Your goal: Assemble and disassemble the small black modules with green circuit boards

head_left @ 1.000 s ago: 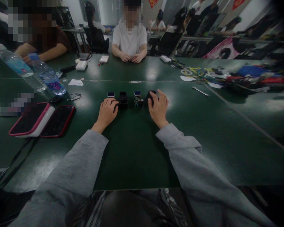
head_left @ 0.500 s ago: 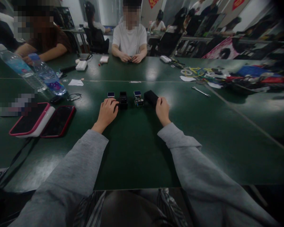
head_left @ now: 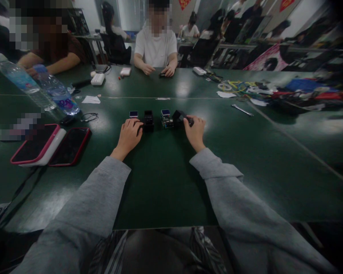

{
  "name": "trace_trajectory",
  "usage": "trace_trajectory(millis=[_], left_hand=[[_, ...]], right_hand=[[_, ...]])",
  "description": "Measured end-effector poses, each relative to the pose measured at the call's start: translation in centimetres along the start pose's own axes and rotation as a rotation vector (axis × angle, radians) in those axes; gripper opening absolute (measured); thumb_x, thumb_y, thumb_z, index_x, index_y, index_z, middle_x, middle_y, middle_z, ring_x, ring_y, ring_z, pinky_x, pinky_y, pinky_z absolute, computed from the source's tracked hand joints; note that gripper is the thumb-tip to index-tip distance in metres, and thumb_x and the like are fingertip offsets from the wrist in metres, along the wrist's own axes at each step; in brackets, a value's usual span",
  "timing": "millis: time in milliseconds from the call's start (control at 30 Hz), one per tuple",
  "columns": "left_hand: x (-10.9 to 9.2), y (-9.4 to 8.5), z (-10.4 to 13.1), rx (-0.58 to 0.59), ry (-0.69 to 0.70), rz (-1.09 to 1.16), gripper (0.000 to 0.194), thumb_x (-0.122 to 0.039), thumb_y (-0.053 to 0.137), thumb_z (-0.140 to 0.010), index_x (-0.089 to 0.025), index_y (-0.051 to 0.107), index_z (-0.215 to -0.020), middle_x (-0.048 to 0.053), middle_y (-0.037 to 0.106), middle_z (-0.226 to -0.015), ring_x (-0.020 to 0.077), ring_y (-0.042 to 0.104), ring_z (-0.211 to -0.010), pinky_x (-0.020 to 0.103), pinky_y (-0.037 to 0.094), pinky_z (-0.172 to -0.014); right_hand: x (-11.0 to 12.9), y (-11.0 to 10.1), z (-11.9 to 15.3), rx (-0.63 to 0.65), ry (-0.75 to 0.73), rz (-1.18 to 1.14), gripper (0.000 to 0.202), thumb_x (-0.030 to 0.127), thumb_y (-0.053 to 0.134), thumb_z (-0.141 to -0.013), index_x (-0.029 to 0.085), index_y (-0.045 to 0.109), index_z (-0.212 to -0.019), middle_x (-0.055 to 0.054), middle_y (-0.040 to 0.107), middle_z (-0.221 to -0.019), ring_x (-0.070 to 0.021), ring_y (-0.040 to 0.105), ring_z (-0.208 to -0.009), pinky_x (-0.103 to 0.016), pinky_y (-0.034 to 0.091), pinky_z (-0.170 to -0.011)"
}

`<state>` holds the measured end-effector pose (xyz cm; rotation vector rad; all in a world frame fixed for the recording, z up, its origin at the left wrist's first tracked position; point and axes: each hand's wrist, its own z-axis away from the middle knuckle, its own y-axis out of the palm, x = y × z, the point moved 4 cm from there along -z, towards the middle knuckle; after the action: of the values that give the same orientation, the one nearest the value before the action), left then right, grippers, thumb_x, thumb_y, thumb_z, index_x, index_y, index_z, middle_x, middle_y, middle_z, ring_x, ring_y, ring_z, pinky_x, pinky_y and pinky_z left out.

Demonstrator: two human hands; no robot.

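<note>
A small device with a dark screen (head_left: 133,113) stands at the middle of the table. My left hand (head_left: 128,136) curls over its lower part and hides most of it. Just right of those fingers is a black boxy casing (head_left: 148,121). An uncovered circuit board with a small screen (head_left: 166,118) comes after it. My right hand (head_left: 196,131) grips a black box-shaped case (head_left: 179,116) between thumb and fingers, tilted beside the board. Whether case and board touch I cannot tell.
Phones (head_left: 70,146) and plastic bottles (head_left: 58,91) occupy the left side. A wrench (head_left: 242,110) and a heap of cables (head_left: 246,88) lie to the right. Across the table, a person in a white shirt (head_left: 156,47) handles a small dark object (head_left: 162,75).
My right hand has turned the black case, so its end now shows by my fingers. My left hand stays put. The person opposite has moved their hands apart.
</note>
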<state>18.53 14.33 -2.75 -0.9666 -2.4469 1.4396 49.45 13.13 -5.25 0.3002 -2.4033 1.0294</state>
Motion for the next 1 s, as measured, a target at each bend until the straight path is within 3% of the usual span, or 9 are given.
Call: trace_trajectory(millis=[100,200,300,467,600,733,833,933,1000], left_hand=[[0.0,0.0,0.0,-0.005,-0.001,-0.003,0.027,-0.023,0.047,-0.097,-0.020,0.062,-0.119,0.013,0.060,-0.127,0.0307,0.050,-0.125,0.049,0.046,-0.101],[0.0,0.0,0.0,-0.004,-0.001,-0.002,0.027,-0.023,0.047,-0.097,-0.020,0.063,-0.118,0.013,0.061,-0.127,0.0306,0.050,-0.125,0.049,0.046,-0.101],[0.0,0.0,0.0,0.003,-0.005,0.003,0.027,-0.023,0.047,-0.097,-0.020,0.063,-0.118,0.014,0.061,-0.127,0.0310,0.050,-0.125,0.050,0.046,-0.101],[-0.1,-0.1,0.0,-0.003,0.003,0.006,0.027,-0.023,0.046,-0.097,-0.020,0.062,-0.119,0.014,0.061,-0.127,0.0311,0.050,-0.125,0.050,0.046,-0.101],[0.0,0.0,0.0,-0.024,0.008,0.000,0.027,-0.023,0.047,-0.096,-0.023,0.063,-0.118,0.013,0.061,-0.126,0.0314,0.051,-0.123,0.051,0.047,-0.099],[0.1,0.0,0.0,-0.043,0.021,-0.002,0.027,-0.024,0.049,-0.095,-0.022,0.063,-0.117,0.013,0.061,-0.126,0.0317,0.051,-0.122,0.051,0.047,-0.099],[0.1,0.0,0.0,-0.046,0.022,-0.004,0.027,-0.024,0.048,-0.095,-0.021,0.064,-0.117,0.013,0.061,-0.126,0.0315,0.052,-0.121,0.050,0.048,-0.099],[0.1,0.0,0.1,-0.048,0.021,0.000,0.027,-0.024,0.048,-0.095,-0.021,0.063,-0.118,0.013,0.061,-0.126,0.0315,0.051,-0.121,0.050,0.047,-0.099],[0.1,0.0,0.1,-0.051,0.016,0.004,0.028,-0.023,0.048,-0.095,-0.022,0.063,-0.118,0.013,0.061,-0.126,0.0316,0.051,-0.121,0.050,0.047,-0.099]], right_hand=[[-1.2,0.3,-0.4,0.021,0.137,-0.065,0.052,0.054,0.034,-0.102,0.013,0.066,-0.106,-0.015,0.068,-0.103,-0.0274,0.058,-0.102,-0.048,0.043,-0.098],[-1.8,0.2,-0.5,-0.070,0.185,-0.058,0.058,0.061,0.033,-0.100,0.013,0.064,-0.109,-0.016,0.068,-0.104,-0.0271,0.059,-0.103,-0.050,0.042,-0.100],[-1.4,0.2,-0.3,-0.123,0.102,-0.012,0.062,0.068,0.043,-0.095,0.013,0.061,-0.117,-0.016,0.066,-0.111,-0.0295,0.057,-0.109,-0.052,0.043,-0.101],[-0.4,0.2,0.3,0.032,-0.054,0.027,0.055,0.053,0.053,-0.094,0.010,0.056,-0.128,-0.020,0.060,-0.122,-0.0324,0.055,-0.117,-0.053,0.046,-0.101],[0.4,-1.7,1.4,0.130,-0.118,0.070,0.050,0.044,0.048,-0.096,0.011,0.054,-0.133,-0.019,0.059,-0.123,-0.0336,0.055,-0.118,-0.056,0.047,-0.101],[1.1,-6.1,5.2,0.218,-0.187,0.111,0.052,0.046,0.043,-0.098,0.014,0.051,-0.138,-0.019,0.059,-0.122,-0.0342,0.056,-0.115,-0.057,0.048,-0.100],[-0.5,-11.2,9.3,0.294,-0.206,0.110,0.057,0.051,0.043,-0.098,0.017,0.047,-0.144,-0.018,0.059,-0.123,-0.0342,0.058,-0.112,-0.057,0.050,-0.099],[-5.9,-17.9,12.3,0.322,-0.159,0.139,0.064,0.063,0.045,-0.095,0.025,0.046,-0.147,-0.018,0.060,-0.122,-0.0350,0.060,-0.110,-0.057,0.051,-0.099],[-11.3,-23.5,13.0,0.183,-0.074,0.221,0.075,0.080,0.042,-0.086,0.030,0.054,-0.140,-0.019,0.063,-0.115,-0.0395,0.061,-0.110,-0.060,0.051,-0.097]])
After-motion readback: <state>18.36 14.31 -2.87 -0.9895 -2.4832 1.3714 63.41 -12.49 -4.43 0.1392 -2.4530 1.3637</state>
